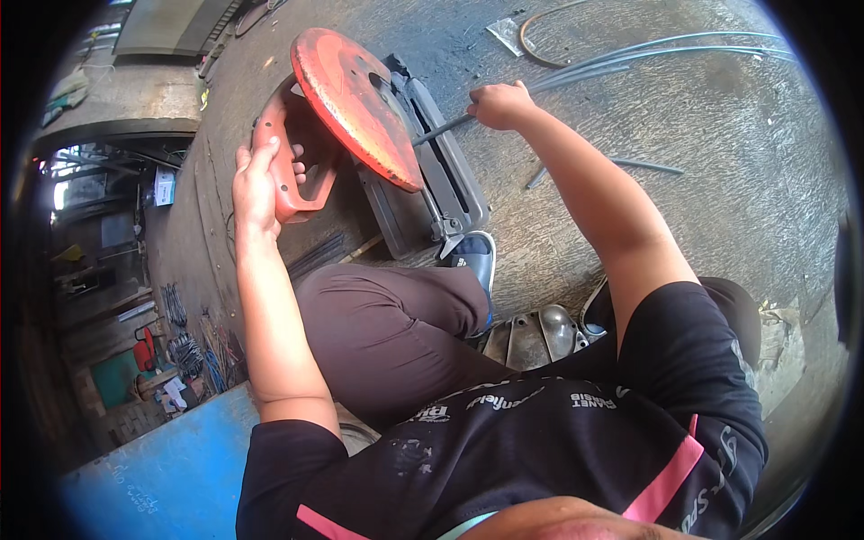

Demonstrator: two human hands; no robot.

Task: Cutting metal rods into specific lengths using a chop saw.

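Note:
A chop saw with a worn orange disc guard (355, 103) stands on the floor in front of me. My left hand (256, 184) is closed around its orange D-shaped handle (290, 171), fingers passing through the opening. To the right of the saw, my right hand (501, 105) is closed on a thin grey metal rod (441, 130). That rod lies across the saw's grey base (454, 175), and its far end is hidden under the guard. Whether the blade touches it cannot be seen.
Several long grey rods (666, 49) stretch to the upper right, near a brown hose (531, 45). Short rod pieces (648, 166) lie on the floor. A metal part (549, 331) sits between my feet. A blue panel (171, 463) is at lower left, with cluttered tools above it.

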